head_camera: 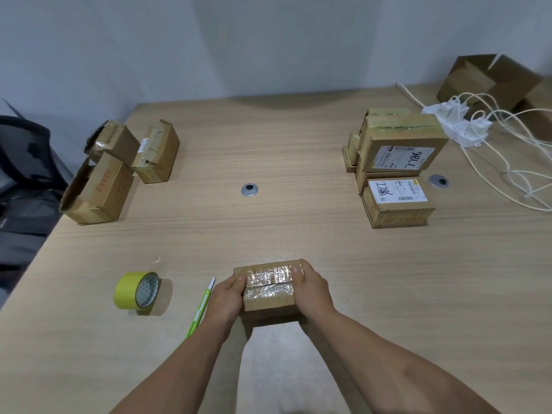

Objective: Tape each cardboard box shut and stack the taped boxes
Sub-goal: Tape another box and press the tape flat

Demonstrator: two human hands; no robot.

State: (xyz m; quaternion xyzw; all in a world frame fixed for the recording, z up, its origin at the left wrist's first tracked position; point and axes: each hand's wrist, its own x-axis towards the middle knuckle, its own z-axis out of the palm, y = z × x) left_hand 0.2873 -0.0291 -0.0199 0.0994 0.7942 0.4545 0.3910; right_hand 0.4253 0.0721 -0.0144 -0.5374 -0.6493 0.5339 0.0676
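A small cardboard box (268, 294) sits low in the middle of the worktop (268, 228), close to the person, with shiny clear tape across its top seam. The left hand (227, 297) grips its left end and the right hand (313, 291) its right end, fingers curled around the sides and thumbs on top.

Clock directions are from this box, with 12 pointing away from the person. A green utility knife (200, 309) lies just beside the left hand. A yellow-green tape roll (131, 289) stands on its edge at 9 o'clock, near. Open worktop runs to a round metal grommet (249, 190) at 12. Three open boxes (101, 192) crowd the left edge at 10, well apart. A stack of taped boxes (397, 162) stands at 1 to 2. White cables (507, 162) sprawl beyond it towards the right edge.
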